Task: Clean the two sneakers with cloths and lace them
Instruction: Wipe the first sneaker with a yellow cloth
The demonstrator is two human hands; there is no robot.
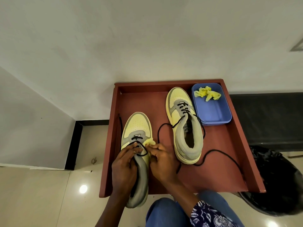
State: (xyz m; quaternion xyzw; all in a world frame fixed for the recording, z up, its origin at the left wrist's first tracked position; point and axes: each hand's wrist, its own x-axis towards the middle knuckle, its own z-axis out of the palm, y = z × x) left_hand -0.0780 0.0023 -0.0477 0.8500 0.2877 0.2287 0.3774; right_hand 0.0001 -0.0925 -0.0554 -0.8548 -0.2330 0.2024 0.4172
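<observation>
We work on the near sneaker (137, 141), lying toe-away at the left of the red tray (229, 161), heel overhanging the front edge. Left hand (124, 167) grips the collar/tongue area, fingers curled round the upper. Right hand (161, 159) pinches the black lace (142, 149) at the eyelets w/ a scrap of yellow cloth (150, 142) tucked just beyond the fingertips. Only the lowest rows look threaded, approx.

Far sneaker (185, 126) sits beside the blue tub (213, 115), laced most of the way, ends loose across the tray. A second yellow cloth (207, 94) lies in the tub.

Risks, as we judge:
- Lace end slips from the pinch, since cloth and lace share the same fingers
- Skipped eyelet or uneven ends, as fingers hide the holes
- Sneaker tips off the tray edge if the left hand eases
- Loose ends of the far lace lie near the right wrist; may snag and drag that sneaker
</observation>
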